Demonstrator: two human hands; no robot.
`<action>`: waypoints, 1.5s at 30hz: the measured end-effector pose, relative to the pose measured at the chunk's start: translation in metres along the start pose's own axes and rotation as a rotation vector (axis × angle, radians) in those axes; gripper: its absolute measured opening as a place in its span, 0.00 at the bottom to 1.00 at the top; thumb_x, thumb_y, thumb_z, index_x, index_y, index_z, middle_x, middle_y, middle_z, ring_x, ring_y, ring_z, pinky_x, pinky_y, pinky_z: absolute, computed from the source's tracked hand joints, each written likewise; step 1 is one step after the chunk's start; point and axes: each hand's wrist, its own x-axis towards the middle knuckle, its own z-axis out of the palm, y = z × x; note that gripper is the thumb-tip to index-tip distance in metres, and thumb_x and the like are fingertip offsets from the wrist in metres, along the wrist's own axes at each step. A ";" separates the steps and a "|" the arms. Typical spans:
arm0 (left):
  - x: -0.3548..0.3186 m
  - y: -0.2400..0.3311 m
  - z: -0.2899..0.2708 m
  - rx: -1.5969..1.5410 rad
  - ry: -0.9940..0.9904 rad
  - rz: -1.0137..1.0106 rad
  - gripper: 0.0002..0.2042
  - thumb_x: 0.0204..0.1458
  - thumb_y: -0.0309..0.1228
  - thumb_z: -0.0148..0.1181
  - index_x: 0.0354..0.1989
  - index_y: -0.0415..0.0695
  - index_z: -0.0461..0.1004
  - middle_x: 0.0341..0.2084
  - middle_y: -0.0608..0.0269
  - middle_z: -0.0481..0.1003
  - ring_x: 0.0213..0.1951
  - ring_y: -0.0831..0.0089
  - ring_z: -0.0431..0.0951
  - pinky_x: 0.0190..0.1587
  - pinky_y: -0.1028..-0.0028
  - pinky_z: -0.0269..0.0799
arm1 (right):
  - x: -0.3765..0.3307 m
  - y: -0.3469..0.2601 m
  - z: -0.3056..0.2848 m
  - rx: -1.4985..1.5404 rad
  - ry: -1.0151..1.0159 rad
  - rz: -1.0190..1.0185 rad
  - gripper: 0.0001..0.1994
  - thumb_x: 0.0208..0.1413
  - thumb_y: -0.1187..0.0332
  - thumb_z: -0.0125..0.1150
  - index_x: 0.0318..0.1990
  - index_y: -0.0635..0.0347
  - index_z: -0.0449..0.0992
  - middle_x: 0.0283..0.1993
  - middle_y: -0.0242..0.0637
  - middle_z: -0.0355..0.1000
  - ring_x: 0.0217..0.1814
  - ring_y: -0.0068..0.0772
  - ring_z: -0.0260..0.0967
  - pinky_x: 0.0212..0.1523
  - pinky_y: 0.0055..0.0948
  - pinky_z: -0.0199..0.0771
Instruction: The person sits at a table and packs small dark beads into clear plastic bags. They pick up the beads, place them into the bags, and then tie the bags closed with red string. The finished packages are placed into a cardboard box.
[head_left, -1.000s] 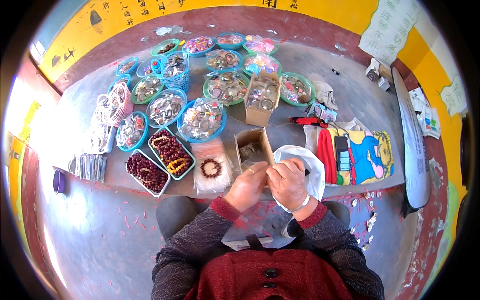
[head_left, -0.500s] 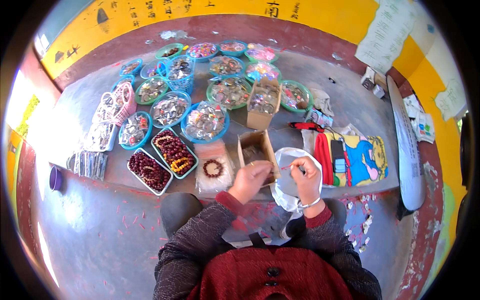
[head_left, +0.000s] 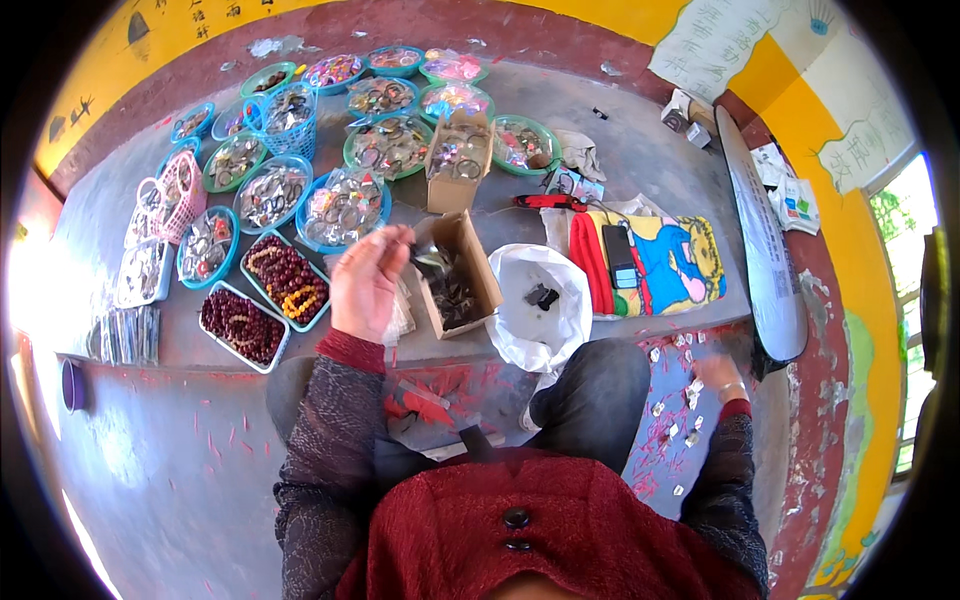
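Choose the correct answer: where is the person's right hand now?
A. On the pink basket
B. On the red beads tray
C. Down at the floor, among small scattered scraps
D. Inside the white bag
C: the right hand reaches low to the person's right side, down to the floor among small pale scraps, away from the white bag, while the left hand is raised beside the cardboard box.
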 end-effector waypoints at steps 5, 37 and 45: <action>0.000 0.038 -0.012 -0.053 0.093 0.176 0.09 0.53 0.23 0.50 0.38 0.30 0.71 0.37 0.50 0.73 0.42 0.65 0.74 0.41 0.79 0.74 | -0.043 0.058 0.102 0.545 -0.100 0.893 0.16 0.49 0.63 0.52 0.46 0.54 0.73 0.52 0.46 0.66 0.57 0.46 0.62 0.51 0.34 0.67; -0.024 -0.078 0.015 -0.015 0.175 -0.203 0.09 0.55 0.25 0.47 0.40 0.33 0.70 0.38 0.54 0.74 0.42 0.69 0.74 0.45 0.75 0.72 | 0.077 -0.285 -0.328 1.940 0.186 -0.861 0.19 0.46 0.69 0.64 0.46 0.64 0.71 0.39 0.33 0.71 0.42 0.21 0.67 0.42 0.19 0.66; -0.040 -0.094 0.016 -0.021 0.199 -0.280 0.10 0.56 0.26 0.47 0.42 0.34 0.70 0.41 0.55 0.72 0.45 0.70 0.73 0.46 0.76 0.72 | 0.067 -0.273 -0.306 1.955 0.194 -0.719 0.09 0.48 0.74 0.61 0.37 0.67 0.75 0.36 0.32 0.72 0.35 0.17 0.66 0.36 0.17 0.66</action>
